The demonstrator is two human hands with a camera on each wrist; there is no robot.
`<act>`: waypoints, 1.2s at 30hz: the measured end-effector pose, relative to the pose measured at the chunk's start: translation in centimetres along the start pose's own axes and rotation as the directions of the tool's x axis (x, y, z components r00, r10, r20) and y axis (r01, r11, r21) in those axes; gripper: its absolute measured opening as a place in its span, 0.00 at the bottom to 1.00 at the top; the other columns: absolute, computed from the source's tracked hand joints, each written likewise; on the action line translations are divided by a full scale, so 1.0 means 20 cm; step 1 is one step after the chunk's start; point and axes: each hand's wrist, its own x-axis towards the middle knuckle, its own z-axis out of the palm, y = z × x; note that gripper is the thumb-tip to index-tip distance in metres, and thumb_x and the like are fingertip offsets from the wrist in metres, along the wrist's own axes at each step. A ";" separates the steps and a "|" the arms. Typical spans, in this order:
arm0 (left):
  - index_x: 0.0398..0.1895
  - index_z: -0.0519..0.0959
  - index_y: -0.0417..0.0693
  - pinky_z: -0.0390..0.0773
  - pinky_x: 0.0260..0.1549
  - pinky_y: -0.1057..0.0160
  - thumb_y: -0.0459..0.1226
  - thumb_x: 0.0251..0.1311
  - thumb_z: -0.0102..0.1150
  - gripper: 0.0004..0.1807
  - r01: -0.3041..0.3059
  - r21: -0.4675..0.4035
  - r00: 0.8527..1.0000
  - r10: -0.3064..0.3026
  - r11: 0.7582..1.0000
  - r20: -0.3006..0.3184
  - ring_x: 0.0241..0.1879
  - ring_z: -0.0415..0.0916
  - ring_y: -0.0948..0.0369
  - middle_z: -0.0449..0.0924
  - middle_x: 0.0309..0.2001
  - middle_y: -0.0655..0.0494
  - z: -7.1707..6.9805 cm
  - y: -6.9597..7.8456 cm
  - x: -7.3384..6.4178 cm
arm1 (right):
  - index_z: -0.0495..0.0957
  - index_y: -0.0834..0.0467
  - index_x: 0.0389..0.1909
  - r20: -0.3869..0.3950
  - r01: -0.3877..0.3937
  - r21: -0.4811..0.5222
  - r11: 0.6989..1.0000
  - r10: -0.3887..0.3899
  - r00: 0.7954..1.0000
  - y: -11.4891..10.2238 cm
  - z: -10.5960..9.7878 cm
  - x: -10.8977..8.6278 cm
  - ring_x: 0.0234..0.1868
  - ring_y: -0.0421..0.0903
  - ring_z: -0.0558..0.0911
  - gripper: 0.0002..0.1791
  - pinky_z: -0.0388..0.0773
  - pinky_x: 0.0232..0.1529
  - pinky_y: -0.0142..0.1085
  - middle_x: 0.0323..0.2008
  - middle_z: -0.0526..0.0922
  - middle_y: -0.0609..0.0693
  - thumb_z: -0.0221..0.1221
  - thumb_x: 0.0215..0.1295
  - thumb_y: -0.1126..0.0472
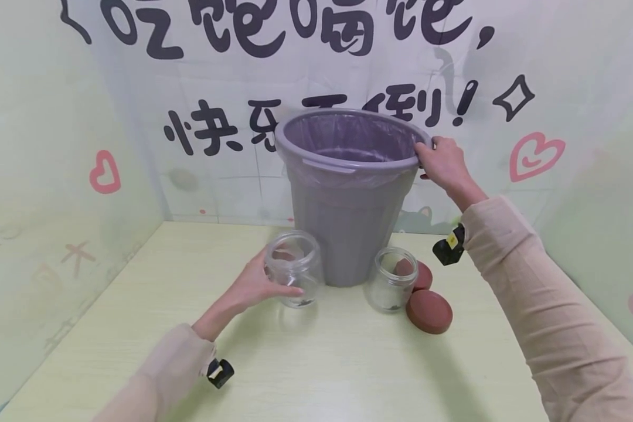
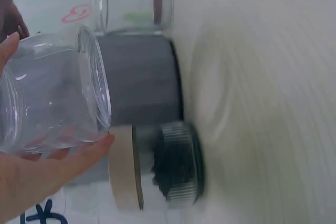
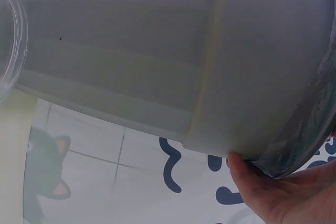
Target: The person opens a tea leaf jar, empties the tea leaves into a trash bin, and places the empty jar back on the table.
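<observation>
My left hand [image 1: 253, 281] holds a clear, lidless glass jar [image 1: 295, 269] just in front of a grey trash bin [image 1: 348, 223]. Thumb and fingers lie around the jar's sides in the left wrist view, and the jar [image 2: 52, 87] looks empty there. My right hand [image 1: 445, 164] grips the right side of the bin's rim, over a thin plastic liner [image 1: 322, 132]. In the right wrist view this hand [image 3: 278, 187] is partly cut off at the frame's edge. A second open glass jar [image 1: 392, 281] stands at the bin's right foot, beside two reddish-brown lids [image 1: 429, 312].
The pale wooden tabletop [image 1: 316, 375] ends at a printed back wall [image 1: 216, 187]. Behind the held jar, the left wrist view shows a blurred container [image 2: 168, 166] with a beige band and something dark inside. Black wrist cameras [image 1: 220, 373] hang below both sleeves.
</observation>
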 end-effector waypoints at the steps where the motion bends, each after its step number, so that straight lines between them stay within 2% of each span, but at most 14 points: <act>1: 0.62 0.58 0.49 0.68 0.49 0.50 0.38 0.29 0.75 0.51 0.001 -0.001 1.000 -0.001 1.000 0.011 0.51 0.68 0.51 0.70 0.52 0.47 0.02 0.00 0.00 | 0.67 0.69 0.42 0.002 -0.003 -0.001 1.000 0.003 1.000 0.00 0.00 0.00 0.24 0.38 0.74 0.19 0.76 0.24 0.25 0.36 0.69 0.58 0.40 0.61 0.57; 7: 0.60 0.61 0.43 0.66 0.52 0.51 0.39 0.28 0.76 0.49 -0.018 0.017 0.999 0.017 1.000 0.047 0.52 0.68 0.52 0.71 0.51 0.47 0.14 0.00 0.03 | 0.66 0.69 0.43 0.010 -0.013 0.010 1.000 0.013 1.000 0.00 0.00 0.00 0.35 0.46 0.75 0.19 0.77 0.27 0.26 0.38 0.70 0.59 0.40 0.62 0.57; 14: 0.57 0.65 0.45 0.67 0.51 0.54 0.39 0.20 0.78 0.50 -0.059 0.083 0.998 0.057 0.995 0.023 0.50 0.69 0.54 0.72 0.48 0.50 0.26 -0.02 0.04 | 0.66 0.66 0.38 0.002 -0.010 0.030 0.999 0.010 1.000 0.00 0.00 -0.01 0.35 0.46 0.74 0.15 0.77 0.27 0.25 0.33 0.69 0.56 0.39 0.61 0.58; 18: 0.55 0.66 0.43 0.68 0.50 0.54 0.39 0.18 0.79 0.50 -0.019 0.156 1.000 0.019 0.988 -0.003 0.49 0.69 0.53 0.73 0.48 0.50 0.31 -0.05 0.04 | 0.66 0.68 0.41 0.009 -0.013 0.042 0.999 0.012 1.000 0.00 0.01 -0.01 0.38 0.48 0.74 0.17 0.77 0.27 0.26 0.35 0.69 0.58 0.39 0.62 0.57; 21: 0.54 0.66 0.42 0.68 0.49 0.52 0.40 0.17 0.79 0.50 0.020 0.206 1.000 -0.019 0.978 -0.011 0.49 0.69 0.52 0.73 0.48 0.50 0.34 -0.07 0.04 | 0.66 0.69 0.42 0.010 -0.014 0.049 0.999 0.014 1.000 0.00 0.01 -0.01 0.41 0.51 0.74 0.19 0.77 0.27 0.26 0.38 0.70 0.60 0.39 0.62 0.57; 25: 0.55 0.65 0.41 0.68 0.50 0.51 0.40 0.17 0.79 0.51 0.031 0.224 0.999 -0.034 0.974 0.009 0.50 0.69 0.49 0.73 0.48 0.48 0.36 -0.08 0.05 | 0.66 0.66 0.38 0.007 -0.012 0.046 0.999 0.012 1.000 0.00 0.01 -0.01 0.40 0.50 0.74 0.15 0.77 0.27 0.26 0.38 0.70 0.60 0.39 0.62 0.57; 28: 0.56 0.64 0.40 0.68 0.49 0.49 0.40 0.18 0.78 0.52 0.031 0.229 0.999 -0.036 0.973 0.019 0.50 0.69 0.47 0.72 0.49 0.47 0.37 -0.08 0.05 | 0.65 0.64 0.34 0.005 -0.008 0.043 0.999 0.008 1.000 0.00 0.01 -0.01 0.38 0.48 0.74 0.13 0.77 0.27 0.26 0.36 0.70 0.59 0.39 0.61 0.58; 36: 0.56 0.63 0.40 0.67 0.50 0.49 0.38 0.16 0.78 0.52 0.013 0.204 1.000 -0.014 0.979 0.005 0.51 0.68 0.47 0.72 0.49 0.46 0.41 -0.09 0.07 | 0.65 0.64 0.34 0.000 -0.005 0.051 0.999 0.005 1.000 0.00 0.02 -0.01 0.41 0.51 0.74 0.13 0.77 0.26 0.26 0.36 0.69 0.59 0.39 0.61 0.58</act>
